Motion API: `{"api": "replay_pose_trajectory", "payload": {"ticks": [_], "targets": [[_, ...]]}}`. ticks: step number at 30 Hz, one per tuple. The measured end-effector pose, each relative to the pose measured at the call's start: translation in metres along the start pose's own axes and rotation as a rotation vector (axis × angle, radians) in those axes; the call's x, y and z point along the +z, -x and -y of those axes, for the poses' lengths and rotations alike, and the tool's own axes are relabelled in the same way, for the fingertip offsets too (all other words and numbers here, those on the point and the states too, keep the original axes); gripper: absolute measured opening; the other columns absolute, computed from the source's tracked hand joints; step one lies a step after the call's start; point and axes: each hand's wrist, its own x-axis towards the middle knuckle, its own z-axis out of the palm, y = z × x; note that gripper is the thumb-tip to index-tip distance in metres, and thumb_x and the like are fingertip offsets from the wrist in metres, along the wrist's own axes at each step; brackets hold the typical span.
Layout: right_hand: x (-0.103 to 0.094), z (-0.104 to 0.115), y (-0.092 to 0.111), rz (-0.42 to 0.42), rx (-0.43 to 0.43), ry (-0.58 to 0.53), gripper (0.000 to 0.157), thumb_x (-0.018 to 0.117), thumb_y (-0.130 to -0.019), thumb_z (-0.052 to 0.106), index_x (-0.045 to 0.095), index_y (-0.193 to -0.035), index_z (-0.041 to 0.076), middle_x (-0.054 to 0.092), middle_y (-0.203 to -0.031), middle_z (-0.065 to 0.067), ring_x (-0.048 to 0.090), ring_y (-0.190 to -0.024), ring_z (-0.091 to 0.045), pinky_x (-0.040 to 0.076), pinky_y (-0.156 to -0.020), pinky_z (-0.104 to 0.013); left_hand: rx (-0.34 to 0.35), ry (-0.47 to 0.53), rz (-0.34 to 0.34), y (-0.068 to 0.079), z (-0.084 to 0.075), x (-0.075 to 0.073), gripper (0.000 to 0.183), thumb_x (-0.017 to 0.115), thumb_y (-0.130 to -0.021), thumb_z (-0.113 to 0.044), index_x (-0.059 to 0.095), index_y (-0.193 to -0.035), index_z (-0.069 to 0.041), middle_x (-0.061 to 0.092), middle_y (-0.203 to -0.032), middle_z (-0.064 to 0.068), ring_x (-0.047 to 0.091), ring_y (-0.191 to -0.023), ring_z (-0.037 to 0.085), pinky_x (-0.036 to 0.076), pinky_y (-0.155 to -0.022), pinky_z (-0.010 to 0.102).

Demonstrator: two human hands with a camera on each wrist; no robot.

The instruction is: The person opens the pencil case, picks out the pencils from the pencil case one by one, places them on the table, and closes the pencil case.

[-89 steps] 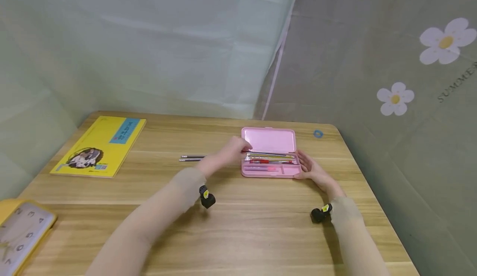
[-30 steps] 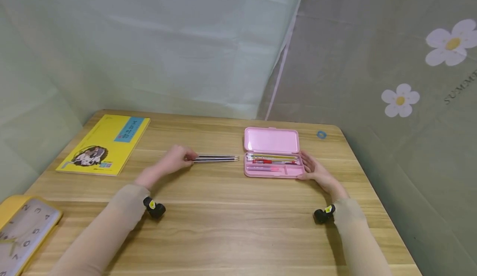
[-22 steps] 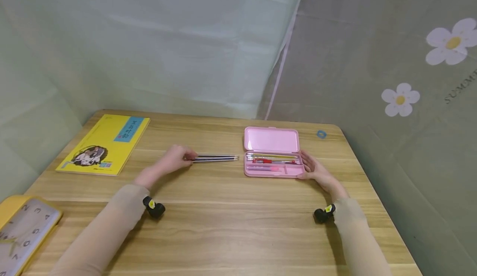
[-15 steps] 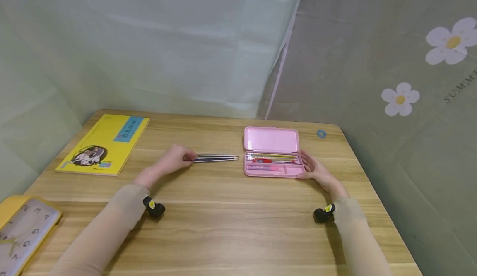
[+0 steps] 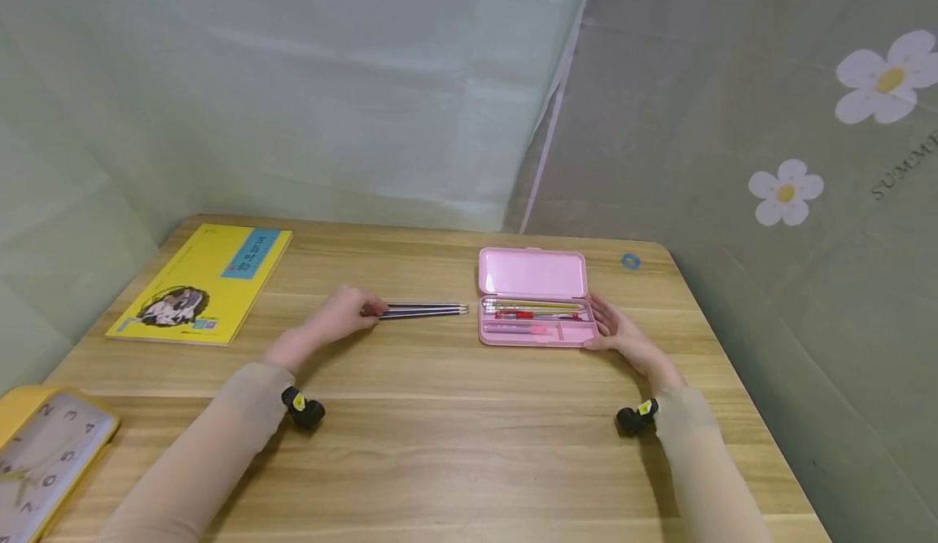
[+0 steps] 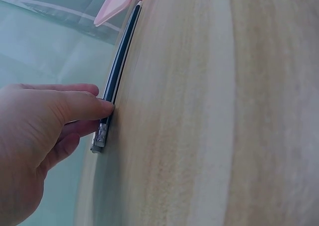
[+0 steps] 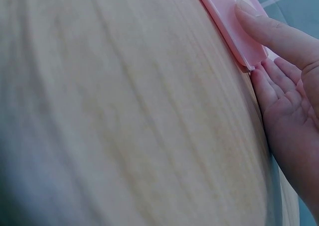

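Observation:
My left hand [image 5: 344,313] pinches the eraser ends of several dark pencils [image 5: 425,310] lying side by side on the table, tips toward the pencil case. In the left wrist view, thumb and fingers close on the pencils [image 6: 119,66] just above their metal ferrules. The pink pencil case [image 5: 532,273] lies with its lid folded back. Inside are yellowish pencils [image 5: 542,304], a red pen [image 5: 520,315] and, in the front compartment, a pink-tipped marker [image 5: 516,329]. My right hand [image 5: 623,338] holds the case's right end, thumb at the front corner, fingers along the end wall.
A yellow book [image 5: 220,274] lies at the back left of the wooden table [image 5: 454,445]. A yellow clock [image 5: 54,453] stands at the front left. The small blue ring [image 5: 630,260] is near the back right corner. Curtains hang behind and beside the table.
My left hand has moved left from over the pencil case to the pencils on the table. A dark pencil from the case now lies with them. My right hand stays at the case.

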Motion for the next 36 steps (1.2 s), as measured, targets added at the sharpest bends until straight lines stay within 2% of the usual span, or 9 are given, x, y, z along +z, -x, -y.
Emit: {"api": "replay_pose_trajectory", "payload": {"ticks": [9, 16, 21, 24, 30, 36], "targets": [[-0.001, 0.0, -0.001, 0.003, 0.001, 0.008, 0.101, 0.068, -0.082, -0.008, 0.0, -0.155, -0.001, 0.003, -0.163, -0.022, 0.002, -0.151, -0.036, 0.023, -0.117, -0.016, -0.002, -0.017, -0.004, 0.001, -0.002, -0.002, 0.021, 0.067, -0.083, 0.006, 0.072, -0.103, 0.005, 0.074, -0.097, 0.016, 0.07, -0.093, 0.03, 0.058, -0.085, 0.045], [-0.001, 0.001, -0.001, 0.0, 0.011, 0.003, 0.1, 0.068, -0.082, -0.007, 0.0, -0.156, 0.001, 0.004, -0.164, -0.019, 0.002, -0.151, -0.034, 0.016, -0.122, -0.028, 0.004, -0.024, -0.007, -0.004, -0.01, -0.005, 0.024, 0.067, -0.084, 0.003, 0.071, -0.108, 0.005, 0.074, -0.103, 0.018, 0.07, -0.097, 0.031, 0.057, -0.088, 0.045], [-0.002, 0.0, -0.001, 0.002, 0.0, 0.006, 0.1, 0.068, -0.082, -0.008, 0.0, -0.155, -0.001, 0.003, -0.164, -0.021, 0.002, -0.151, -0.035, 0.014, -0.123, -0.033, 0.072, -0.046, -0.027, -0.02, -0.024, -0.005, 0.024, 0.067, -0.084, 0.0, 0.072, -0.108, 0.004, 0.075, -0.098, 0.016, 0.071, -0.093, 0.029, 0.058, -0.085, 0.043], [-0.002, 0.0, -0.001, 0.0, -0.001, 0.006, 0.1, 0.068, -0.082, -0.008, 0.0, -0.155, 0.0, 0.004, -0.164, -0.021, 0.002, -0.151, -0.035, 0.015, -0.122, -0.031, 0.107, -0.069, -0.035, -0.032, -0.038, -0.004, 0.024, 0.068, -0.085, -0.001, 0.072, -0.108, 0.003, 0.075, -0.097, 0.014, 0.071, -0.091, 0.027, 0.058, -0.084, 0.042], [-0.002, -0.002, 0.0, -0.003, 0.015, -0.002, 0.101, 0.069, -0.082, -0.007, 0.001, -0.156, 0.002, 0.005, -0.164, -0.018, 0.004, -0.151, -0.033, 0.02, -0.12, -0.023, 0.128, -0.099, 0.008, -0.056, -0.068, 0.003, 0.026, 0.068, -0.087, -0.004, 0.071, -0.112, -0.001, 0.074, -0.103, 0.013, 0.07, -0.097, 0.027, 0.057, -0.089, 0.04], [0.0, -0.003, -0.001, -0.004, 0.02, 0.001, 0.101, 0.069, -0.082, -0.006, 0.001, -0.156, 0.003, 0.005, -0.164, -0.018, 0.004, -0.152, -0.033, 0.019, -0.121, -0.026, 0.179, -0.085, 0.032, -0.078, -0.09, 0.013, 0.026, 0.067, -0.087, -0.002, 0.07, -0.113, 0.0, 0.074, -0.105, 0.014, 0.07, -0.097, 0.027, 0.057, -0.089, 0.038]]}}
